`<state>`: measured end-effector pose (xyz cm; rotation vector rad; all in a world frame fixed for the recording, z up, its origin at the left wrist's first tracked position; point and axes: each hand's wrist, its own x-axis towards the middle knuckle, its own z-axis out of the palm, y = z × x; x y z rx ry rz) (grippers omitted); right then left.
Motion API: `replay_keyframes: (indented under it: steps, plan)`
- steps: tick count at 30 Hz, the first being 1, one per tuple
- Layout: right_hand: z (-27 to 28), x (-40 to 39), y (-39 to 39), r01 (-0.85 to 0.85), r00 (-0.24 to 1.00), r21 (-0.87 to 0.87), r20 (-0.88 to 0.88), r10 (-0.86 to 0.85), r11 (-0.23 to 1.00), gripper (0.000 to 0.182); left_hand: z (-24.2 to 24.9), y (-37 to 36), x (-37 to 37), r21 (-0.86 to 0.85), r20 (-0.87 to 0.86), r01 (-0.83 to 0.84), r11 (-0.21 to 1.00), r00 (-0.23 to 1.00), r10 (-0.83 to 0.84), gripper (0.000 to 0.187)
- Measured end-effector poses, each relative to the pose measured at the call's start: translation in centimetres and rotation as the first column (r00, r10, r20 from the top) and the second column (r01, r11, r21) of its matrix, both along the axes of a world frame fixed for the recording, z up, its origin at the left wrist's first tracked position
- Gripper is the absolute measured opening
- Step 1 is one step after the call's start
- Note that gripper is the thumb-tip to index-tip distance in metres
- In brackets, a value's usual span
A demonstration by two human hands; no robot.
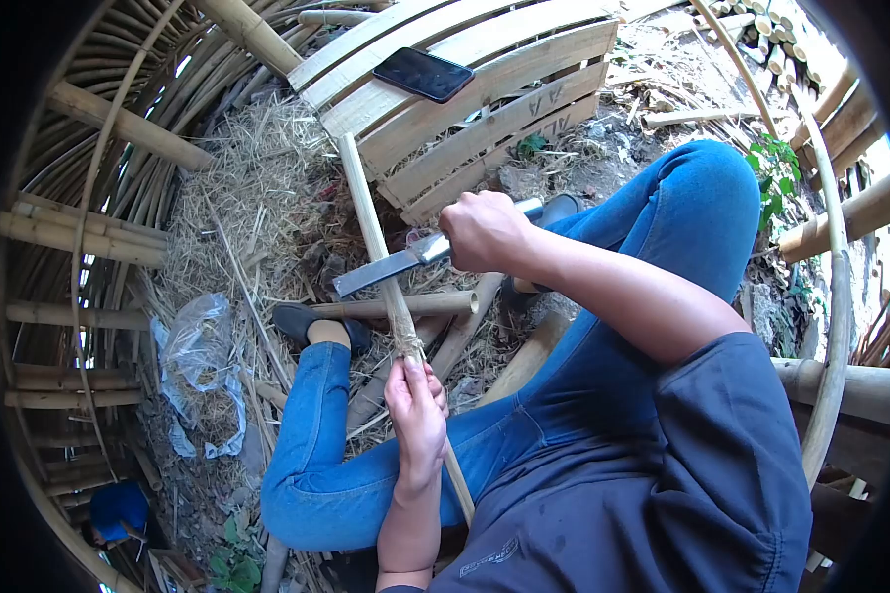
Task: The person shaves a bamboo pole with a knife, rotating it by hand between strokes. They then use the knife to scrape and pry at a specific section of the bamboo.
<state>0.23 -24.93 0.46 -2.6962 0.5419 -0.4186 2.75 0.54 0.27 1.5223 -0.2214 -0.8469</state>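
Observation:
My left hand [417, 410] is closed round a pale bamboo strip [368, 210] over my lap. The strip slants away from me, its far end near the slatted wooden crate, its near end passing beneath my forearm. Frayed fibres show just beyond my fingers. My right hand [487, 233] is wrapped round the handle of a large knife [378, 271] with a broad, square-ended metal blade. The blade lies across the strip, well beyond my left hand. Most of the handle is hidden inside my fist, with one end sticking out past it.
A black phone [423, 74] rests on the slatted wooden crate [485, 138]. Bamboo pieces [415, 304] lie between my feet, among shavings [247, 188]. A clear plastic bag [200, 346] sits at left. Bamboo poles [133, 133] flank both sides. Someone in blue [119, 509] is at lower left.

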Motion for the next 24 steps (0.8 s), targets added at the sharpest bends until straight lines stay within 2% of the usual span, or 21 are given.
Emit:
replay_keyframes:
  steps: [5,9,12,18,24]
  plan:
    - [0.7,-0.1,-0.3,-0.007,1.000,-0.011,-0.009,0.007,1.000,0.012,0.4,-0.1,-0.3,0.004,0.026,-0.006,1.000,1.000,0.006,0.028]
    - [0.6,0.7,-2.3,0.160,0.987,0.053,0.022,-0.161,0.986,0.014,0.8,0.1,-1.1,-0.011,0.026,0.039,0.999,0.999,-0.039,0.029]
    - [2.9,-0.3,-4.1,0.226,0.974,-0.002,0.033,-0.226,0.974,0.015,0.7,0.3,-1.6,-0.020,0.041,0.085,0.996,0.996,-0.084,0.029]
    - [2.9,-0.1,-4.2,0.258,0.965,0.038,0.026,-0.259,0.965,0.018,0.9,0.2,-2.0,-0.033,0.056,0.083,0.996,0.995,-0.081,0.029]
    - [3.6,-0.6,-6.1,0.372,0.905,0.188,0.143,-0.401,0.909,0.019,0.2,0.1,-2.6,-0.034,0.109,0.153,0.988,0.983,-0.148,0.029]
